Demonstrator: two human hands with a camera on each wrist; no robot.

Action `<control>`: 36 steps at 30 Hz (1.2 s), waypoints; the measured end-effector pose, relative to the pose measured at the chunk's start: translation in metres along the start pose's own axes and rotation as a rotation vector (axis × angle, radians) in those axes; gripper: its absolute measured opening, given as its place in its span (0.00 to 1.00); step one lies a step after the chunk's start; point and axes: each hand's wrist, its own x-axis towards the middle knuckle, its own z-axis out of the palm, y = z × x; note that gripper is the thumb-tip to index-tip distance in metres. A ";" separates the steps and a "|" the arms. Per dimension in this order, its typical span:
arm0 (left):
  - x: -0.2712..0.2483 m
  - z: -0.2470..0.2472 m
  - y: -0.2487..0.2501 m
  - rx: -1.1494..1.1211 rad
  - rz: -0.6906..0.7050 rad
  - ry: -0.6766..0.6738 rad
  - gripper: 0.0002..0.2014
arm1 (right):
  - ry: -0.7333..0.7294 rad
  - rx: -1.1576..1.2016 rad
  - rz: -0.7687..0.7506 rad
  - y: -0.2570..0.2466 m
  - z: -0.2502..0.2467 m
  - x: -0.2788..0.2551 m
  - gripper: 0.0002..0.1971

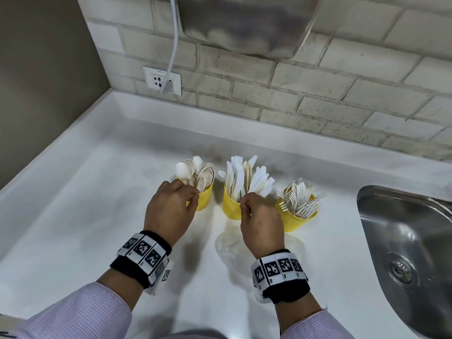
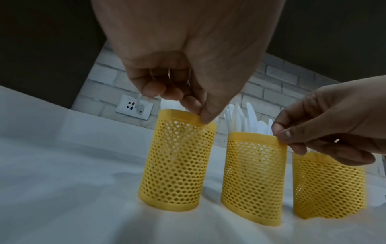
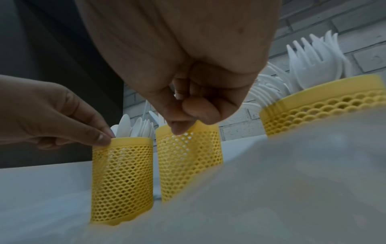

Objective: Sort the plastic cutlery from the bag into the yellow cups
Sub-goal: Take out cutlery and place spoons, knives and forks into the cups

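Spoons (image 1: 195,171) fill the left mesh cup (image 1: 203,200), its rim pinched by the left hand (image 1: 171,206); the right hand (image 1: 260,221) pinches the knife cup (image 1: 231,206). Light, flexible mesh: hold by the stiffer rim. Fork cup (image 1: 297,217) stands rightmost on the desk (image 1: 73,216).

- white countertop (image 1: 97,192)
- steel sink (image 1: 401,231) with drain strainer (image 1: 401,270), right
- wall socket (image 1: 162,80), white cable (image 1: 174,42) plugged in
- brick-tile wall (image 1: 318,89)
- steel wall unit (image 1: 244,23) above
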 end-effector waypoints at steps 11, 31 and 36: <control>-0.008 -0.020 0.026 -0.072 0.057 -0.090 0.07 | -0.024 0.082 0.122 0.003 -0.051 -0.006 0.08; 0.003 0.026 0.066 0.014 0.172 -0.393 0.09 | 0.073 -0.098 0.303 0.085 -0.073 -0.036 0.11; 0.000 0.024 0.067 0.013 0.179 -0.395 0.09 | 0.095 -0.060 0.298 0.088 -0.069 -0.040 0.12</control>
